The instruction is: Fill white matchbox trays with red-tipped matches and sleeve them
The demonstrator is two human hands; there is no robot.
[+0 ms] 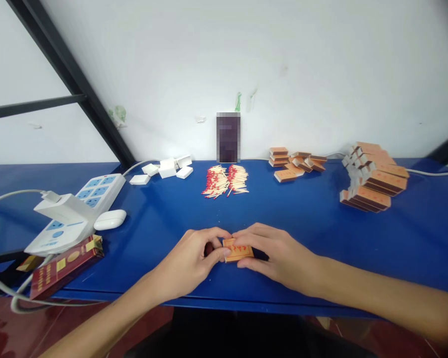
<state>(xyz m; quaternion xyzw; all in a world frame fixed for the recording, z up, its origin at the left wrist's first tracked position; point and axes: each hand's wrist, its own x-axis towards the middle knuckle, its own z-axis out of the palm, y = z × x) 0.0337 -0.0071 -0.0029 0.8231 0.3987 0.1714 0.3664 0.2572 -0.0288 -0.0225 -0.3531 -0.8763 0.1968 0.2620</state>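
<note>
An orange matchbox (239,251) with red print is held between both hands near the table's front edge. My left hand (196,263) pinches its left end between thumb and fingers. My right hand (278,253) grips its right part, fingers on the far side and thumb on the near side. Beyond the hands lie two piles of red-tipped matches (215,182). White matchbox trays (168,169) lie scattered at the back left. Several orange matchbox sleeves (285,175) sit at the back right, and a larger stack of matchboxes (384,174) stands further right.
On the left of the blue table (164,209) are a white power strip (106,191) with a plugged-in charger, a white earphone case (110,219), cables and a dark red box (67,266). A pixelated dark rectangle (228,137) stands against the wall.
</note>
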